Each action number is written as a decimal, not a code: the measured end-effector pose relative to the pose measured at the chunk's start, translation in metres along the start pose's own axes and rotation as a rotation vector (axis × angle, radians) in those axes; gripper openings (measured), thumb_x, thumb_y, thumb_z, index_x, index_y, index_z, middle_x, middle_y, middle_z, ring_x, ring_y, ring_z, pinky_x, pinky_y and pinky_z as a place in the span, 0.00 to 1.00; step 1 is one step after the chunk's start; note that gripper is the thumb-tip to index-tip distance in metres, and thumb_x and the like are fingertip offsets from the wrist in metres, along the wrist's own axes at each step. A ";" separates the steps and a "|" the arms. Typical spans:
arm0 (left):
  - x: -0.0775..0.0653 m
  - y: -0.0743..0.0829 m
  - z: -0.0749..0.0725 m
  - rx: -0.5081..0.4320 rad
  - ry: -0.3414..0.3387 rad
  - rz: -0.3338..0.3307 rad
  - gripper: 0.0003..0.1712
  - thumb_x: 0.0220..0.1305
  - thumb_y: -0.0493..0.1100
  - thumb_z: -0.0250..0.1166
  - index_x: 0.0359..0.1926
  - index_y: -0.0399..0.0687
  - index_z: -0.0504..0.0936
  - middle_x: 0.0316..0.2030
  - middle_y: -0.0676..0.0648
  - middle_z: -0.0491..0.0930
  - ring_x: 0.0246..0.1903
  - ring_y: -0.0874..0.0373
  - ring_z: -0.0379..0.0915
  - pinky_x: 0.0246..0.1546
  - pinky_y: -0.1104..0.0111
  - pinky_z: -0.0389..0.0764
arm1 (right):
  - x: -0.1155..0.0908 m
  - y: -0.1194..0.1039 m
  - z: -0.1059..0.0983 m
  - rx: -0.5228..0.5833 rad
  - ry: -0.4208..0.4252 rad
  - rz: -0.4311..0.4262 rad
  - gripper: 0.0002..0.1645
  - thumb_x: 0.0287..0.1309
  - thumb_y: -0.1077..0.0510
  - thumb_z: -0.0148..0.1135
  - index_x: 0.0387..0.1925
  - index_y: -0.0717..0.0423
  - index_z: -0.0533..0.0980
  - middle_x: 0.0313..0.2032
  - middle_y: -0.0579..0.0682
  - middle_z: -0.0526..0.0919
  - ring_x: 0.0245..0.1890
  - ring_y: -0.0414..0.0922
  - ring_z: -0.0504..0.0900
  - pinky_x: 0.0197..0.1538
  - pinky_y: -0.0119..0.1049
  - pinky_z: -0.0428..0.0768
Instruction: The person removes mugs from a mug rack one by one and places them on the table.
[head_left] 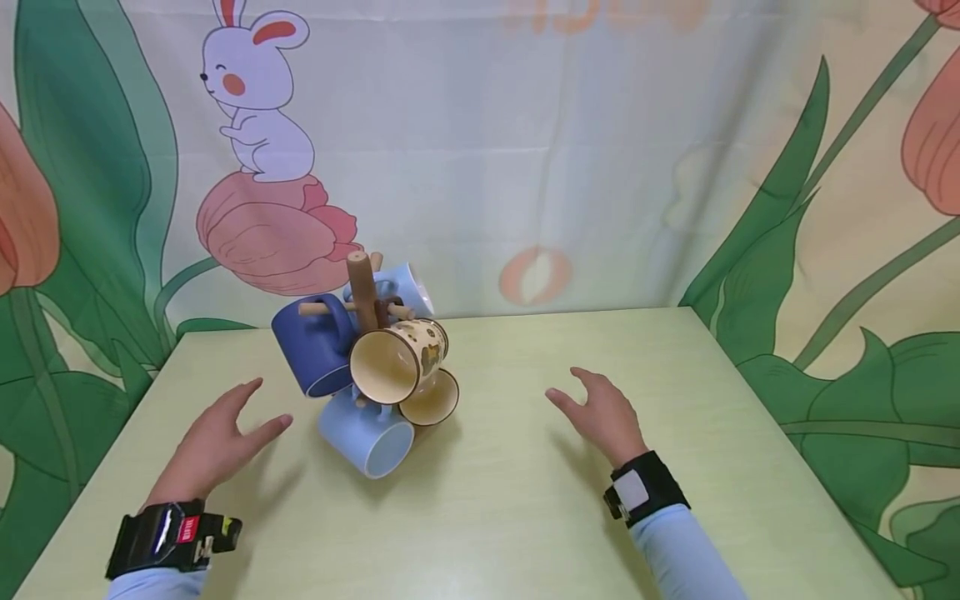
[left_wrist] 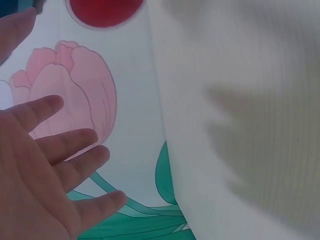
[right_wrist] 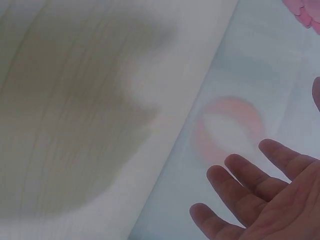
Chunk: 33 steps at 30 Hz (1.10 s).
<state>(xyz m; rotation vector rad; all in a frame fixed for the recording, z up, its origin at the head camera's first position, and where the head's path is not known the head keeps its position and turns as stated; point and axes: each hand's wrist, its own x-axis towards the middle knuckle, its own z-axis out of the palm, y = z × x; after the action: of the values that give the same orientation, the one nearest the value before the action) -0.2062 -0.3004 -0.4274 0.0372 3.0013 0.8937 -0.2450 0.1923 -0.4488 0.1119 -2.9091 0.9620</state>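
Observation:
Several mugs hang on a wooden mug tree (head_left: 363, 292) left of the table's middle. A dark blue mug (head_left: 307, 346) is on its left side. Toward the front hangs a cream mug with a brown pattern (head_left: 386, 365); another cream mug (head_left: 431, 398) shows partly behind it. One light blue mug (head_left: 367, 435) hangs low in front, another (head_left: 405, 287) at the back. My left hand (head_left: 213, 446), thumb and fingers spread, is left of the mugs without touching them. Apart from them on the right, my right hand (head_left: 602, 417) hovers over the table with relaxed fingers. Both hold nothing.
The pale table (head_left: 510, 517) reaches back to a cloth backdrop (head_left: 465, 108) printed with a rabbit, tulips and leaves. Black straps with devices (head_left: 171, 537) are on both wrists. A red round shape (left_wrist: 106, 10) tops the left wrist view; I cannot tell its kind.

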 end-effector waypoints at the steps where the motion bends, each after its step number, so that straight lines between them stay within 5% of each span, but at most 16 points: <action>1: -0.002 0.002 0.001 -0.003 0.001 0.001 0.57 0.65 0.70 0.58 0.75 0.30 0.50 0.70 0.22 0.51 0.67 0.23 0.47 0.60 0.31 0.56 | -0.002 -0.003 0.001 0.009 0.009 -0.004 0.44 0.65 0.34 0.58 0.69 0.61 0.67 0.65 0.63 0.71 0.66 0.61 0.68 0.64 0.58 0.67; 20: -0.031 0.030 0.016 -0.050 -0.008 -0.023 0.59 0.61 0.72 0.60 0.76 0.35 0.51 0.71 0.24 0.49 0.69 0.24 0.46 0.60 0.30 0.55 | -0.029 -0.045 0.019 0.092 0.066 -0.076 0.41 0.62 0.38 0.65 0.68 0.57 0.69 0.65 0.57 0.73 0.66 0.56 0.70 0.64 0.54 0.68; 33: -0.041 0.038 0.031 -0.088 0.012 0.019 0.59 0.60 0.71 0.63 0.76 0.37 0.53 0.72 0.26 0.51 0.69 0.27 0.48 0.62 0.33 0.55 | -0.040 -0.058 0.035 0.074 0.051 -0.124 0.39 0.60 0.39 0.66 0.65 0.56 0.72 0.62 0.56 0.76 0.64 0.55 0.72 0.62 0.53 0.71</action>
<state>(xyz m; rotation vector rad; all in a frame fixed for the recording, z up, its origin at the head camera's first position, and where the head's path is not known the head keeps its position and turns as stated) -0.1637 -0.2525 -0.4326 0.0591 2.9737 1.0308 -0.2011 0.1265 -0.4462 0.2644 -2.7839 1.0354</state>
